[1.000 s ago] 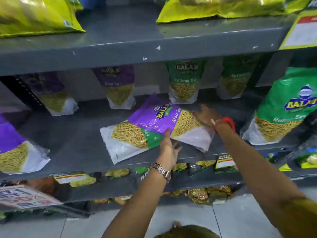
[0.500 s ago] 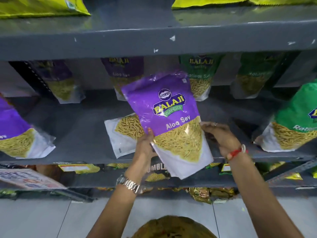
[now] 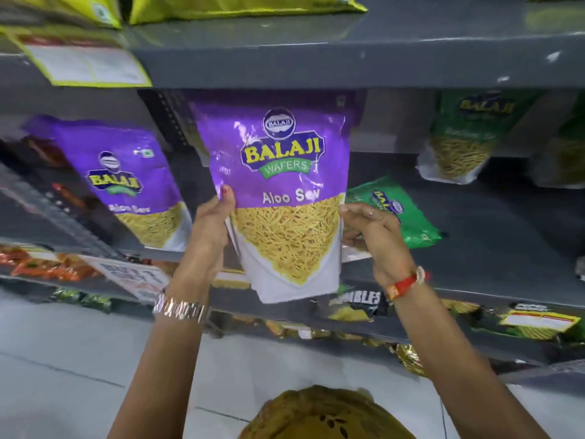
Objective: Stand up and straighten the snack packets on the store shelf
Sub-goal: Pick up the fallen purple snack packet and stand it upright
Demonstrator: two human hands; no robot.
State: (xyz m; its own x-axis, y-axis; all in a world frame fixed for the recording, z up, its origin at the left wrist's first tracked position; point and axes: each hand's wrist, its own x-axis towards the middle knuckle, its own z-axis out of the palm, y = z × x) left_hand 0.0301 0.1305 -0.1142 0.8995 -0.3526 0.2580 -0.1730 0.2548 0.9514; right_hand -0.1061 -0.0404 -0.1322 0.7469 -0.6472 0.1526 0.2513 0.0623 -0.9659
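Note:
I hold a purple Aloo Sev packet (image 3: pixel 278 191) upright in the air in front of the grey middle shelf (image 3: pixel 493 248). My left hand (image 3: pixel 210 229) grips its left edge and my right hand (image 3: pixel 370 229) grips its right edge. Behind the right hand a green packet (image 3: pixel 399 210) lies flat on the shelf. Another purple Aloo Sev packet (image 3: pixel 126 182) stands leaning at the left. At the back right stands a green packet (image 3: pixel 465 137), partly in shadow.
The upper shelf edge (image 3: pixel 348 64) hangs just above the held packet, with yellow packets (image 3: pixel 240 7) and a price tag (image 3: pixel 85 64) on it. A lower shelf (image 3: pixel 411 324) carries small packets. Grey floor tiles (image 3: pixel 63 359) lie below.
The purple packet was lifted from lying flat on the shelf to upright in both hands, and now sits higher and straighter. The view has shifted left, showing the green packet that lay under it.

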